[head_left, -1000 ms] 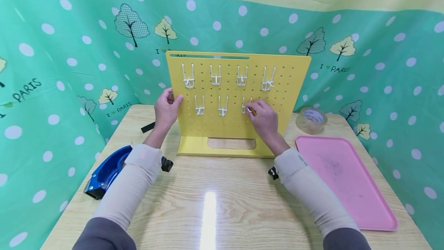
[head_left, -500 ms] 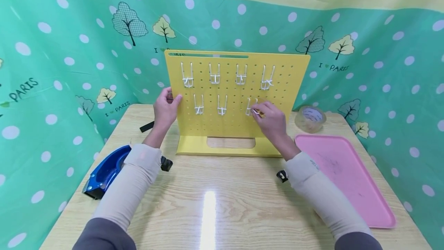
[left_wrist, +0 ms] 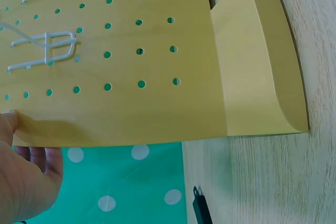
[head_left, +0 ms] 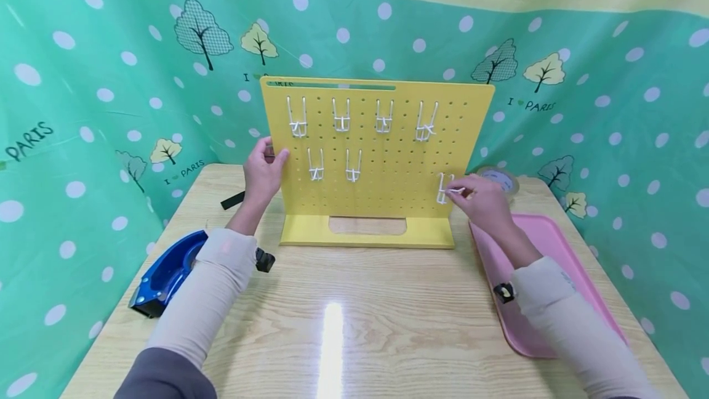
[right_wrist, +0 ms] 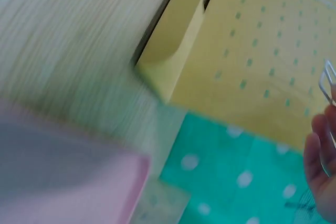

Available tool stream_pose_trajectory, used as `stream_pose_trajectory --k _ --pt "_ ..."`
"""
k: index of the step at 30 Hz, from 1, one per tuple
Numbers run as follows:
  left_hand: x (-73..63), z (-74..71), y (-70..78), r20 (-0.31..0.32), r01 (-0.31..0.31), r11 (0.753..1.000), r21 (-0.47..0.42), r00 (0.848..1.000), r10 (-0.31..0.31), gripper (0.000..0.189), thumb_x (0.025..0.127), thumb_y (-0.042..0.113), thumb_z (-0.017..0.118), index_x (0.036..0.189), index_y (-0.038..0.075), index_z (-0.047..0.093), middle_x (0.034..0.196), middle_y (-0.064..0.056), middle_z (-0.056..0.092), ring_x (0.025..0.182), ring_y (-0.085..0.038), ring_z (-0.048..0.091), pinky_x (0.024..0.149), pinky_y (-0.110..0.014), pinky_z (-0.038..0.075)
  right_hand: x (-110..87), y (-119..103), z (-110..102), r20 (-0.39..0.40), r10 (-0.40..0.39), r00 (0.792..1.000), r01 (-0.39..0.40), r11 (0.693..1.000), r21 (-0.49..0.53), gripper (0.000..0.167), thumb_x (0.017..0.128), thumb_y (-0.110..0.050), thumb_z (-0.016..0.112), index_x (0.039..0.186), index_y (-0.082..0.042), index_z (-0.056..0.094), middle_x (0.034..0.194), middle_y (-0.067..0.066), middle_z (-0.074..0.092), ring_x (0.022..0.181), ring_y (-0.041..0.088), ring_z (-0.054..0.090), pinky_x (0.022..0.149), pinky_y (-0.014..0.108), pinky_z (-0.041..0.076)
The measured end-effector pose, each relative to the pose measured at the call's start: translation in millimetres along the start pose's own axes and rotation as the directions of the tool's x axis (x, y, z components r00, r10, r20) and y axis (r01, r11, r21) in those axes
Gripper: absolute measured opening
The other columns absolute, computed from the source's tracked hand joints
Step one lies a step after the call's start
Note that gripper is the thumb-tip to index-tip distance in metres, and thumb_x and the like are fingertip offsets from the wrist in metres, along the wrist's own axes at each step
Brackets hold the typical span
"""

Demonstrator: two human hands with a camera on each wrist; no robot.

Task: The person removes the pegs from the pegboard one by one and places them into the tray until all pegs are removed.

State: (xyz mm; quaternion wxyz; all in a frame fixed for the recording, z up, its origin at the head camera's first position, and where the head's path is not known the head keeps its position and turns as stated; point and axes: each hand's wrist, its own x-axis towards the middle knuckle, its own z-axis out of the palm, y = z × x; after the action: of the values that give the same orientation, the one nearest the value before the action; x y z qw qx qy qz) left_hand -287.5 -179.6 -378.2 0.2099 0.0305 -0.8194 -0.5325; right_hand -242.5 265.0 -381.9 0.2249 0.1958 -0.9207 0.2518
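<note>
A yellow pegboard [head_left: 399, 196] stands upright on its foot at the back of the table. Its left edge is held by my left hand [head_left: 263, 172], thumb on the front face and fingers behind, as the left wrist view confirms. Between the thumb and fingers of my right hand [head_left: 483, 203] is a white wire pegboard hook [head_left: 441, 193], off the board's holes and in front of its lower right edge. Several like hooks hang on the board, among them a lower-row hook [head_left: 352, 168] and an upper-right hook [head_left: 425, 125].
A pink tray [head_left: 545, 233] lies at the right, partly under my right forearm. Behind my right hand is a roll of clear tape [head_left: 506, 180]. A blue tape dispenser [head_left: 166, 276] sits left of my left forearm. A black strip-like object [head_left: 232, 201] lies by the board's left side.
My right hand has drawn the hook out of the lower row and carried it right, toward the board's right edge. My left hand has kept its hold on the left edge.
</note>
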Motion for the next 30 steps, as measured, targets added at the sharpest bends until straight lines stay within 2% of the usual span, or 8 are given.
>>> stream_pose_trajectory --k 4,9,11,15,19,21,27,30 --pt "0.8 -1.3 1.1 -0.003 -0.003 1.0 0.004 1.0 0.003 0.038 0.102 0.026 0.063 0.135 0.009 0.057 0.117 -0.018 0.069 0.101 -0.024 0.065 0.084 -0.031 0.057 -5.2 29.9 -14.8 0.158 0.096 0.983 -0.095 0.995 -0.014 0.01 0.09 -0.011 0.078 0.099 -0.008 0.078 0.09 0.011 0.076 0.079 0.024 0.069 0.066 0.024 0.054" --pt "0.9 -3.6 3.5 -0.007 0.002 1.0 0.003 1.0 -0.002 0.039 0.102 0.025 0.063 0.136 0.008 0.056 0.117 -0.018 0.068 0.1 -0.024 0.065 0.086 -0.033 0.058 -13.0 69.1 -24.9 0.347 0.198 0.917 -0.189 0.98 -0.06 0.012 0.095 -0.017 0.073 0.104 -0.01 0.077 0.097 0.01 0.076 0.087 0.025 0.069 0.074 0.033 0.057" --pt "0.9 -3.7 4.4 -0.007 0.006 1.0 0.005 1.0 -0.006 0.038 0.102 0.024 0.063 0.136 0.009 0.056 0.118 -0.018 0.069 0.101 -0.024 0.065 0.087 -0.036 0.059 -17.6 80.8 -26.1 0.391 0.22 0.893 -0.202 0.975 -0.087 0.012 0.095 -0.019 0.073 0.103 -0.011 0.077 0.097 0.009 0.077 0.088 0.025 0.069 0.076 0.037 0.057" --pt "0.7 -3.0 4.8 -0.006 0.01 1.0 0.007 1.0 -0.01 0.038 0.102 0.025 0.063 0.137 0.009 0.056 0.119 -0.018 0.069 0.103 -0.025 0.066 0.089 -0.036 0.059 -27.4 98.9 -25.4 0.44 0.246 0.864 -0.209 0.969 -0.131 0.01 0.094 -0.019 0.073 0.099 -0.012 0.078 0.094 0.008 0.076 0.088 0.024 0.069 0.078 0.041 0.058" --pt "0.0 -1.8 3.6 -0.005 0.015 1.0 0.002 1.0 -0.015 0.038 0.102 0.024 0.063 0.136 0.009 0.056 0.118 -0.018 0.068 0.103 -0.025 0.066 0.09 -0.038 0.059 -35.1 113.9 -22.2 0.497 0.285 0.819 -0.23 0.958 -0.17 0.009 0.095 -0.021 0.071 0.096 -0.014 0.077 0.092 0.005 0.075 0.086 0.022 0.067 0.076 0.038 0.056" --pt "-0.2 -1.0 2.8 -0.002 0.011 1.0 0.0 1.0 -0.011 0.038 0.102 0.024 0.064 0.136 0.009 0.057 0.118 -0.018 0.069 0.103 -0.025 0.066 0.09 -0.038 0.059 -38.2 120.2 -20.2 0.515 0.286 0.808 -0.222 0.958 -0.184 0.008 0.094 -0.021 0.071 0.094 -0.015 0.077 0.09 0.004 0.074 0.084 0.02 0.065 0.074 0.035 0.054" --pt "0.4 0.5 1.1 0.003 0.009 1.0 0.007 1.0 -0.009 0.037 0.101 0.024 0.064 0.135 0.009 0.057 0.119 -0.018 0.07 0.103 -0.026 0.066 0.088 -0.037 0.058 -42.3 127.9 -17.1 0.515 0.27 0.814 -0.203 0.962 -0.182 0.007 0.092 -0.018 0.072 0.09 -0.013 0.076 0.084 0.005 0.072 0.08 0.021 0.063 0.071 0.034 0.051" --pt "0.4 0.5 1.4 0.003 0.011 1.0 0.01 1.0 -0.012 0.037 0.102 0.024 0.064 0.135 0.009 0.057 0.118 -0.018 0.07 0.103 -0.026 0.066 0.087 -0.037 0.059 -42.4 127.5 -16.6 0.522 0.288 0.803 -0.22 0.957 -0.189 0.007 0.092 -0.017 0.072 0.089 -0.012 0.075 0.084 0.005 0.071 0.079 0.02 0.061 0.07 0.033 0.05"
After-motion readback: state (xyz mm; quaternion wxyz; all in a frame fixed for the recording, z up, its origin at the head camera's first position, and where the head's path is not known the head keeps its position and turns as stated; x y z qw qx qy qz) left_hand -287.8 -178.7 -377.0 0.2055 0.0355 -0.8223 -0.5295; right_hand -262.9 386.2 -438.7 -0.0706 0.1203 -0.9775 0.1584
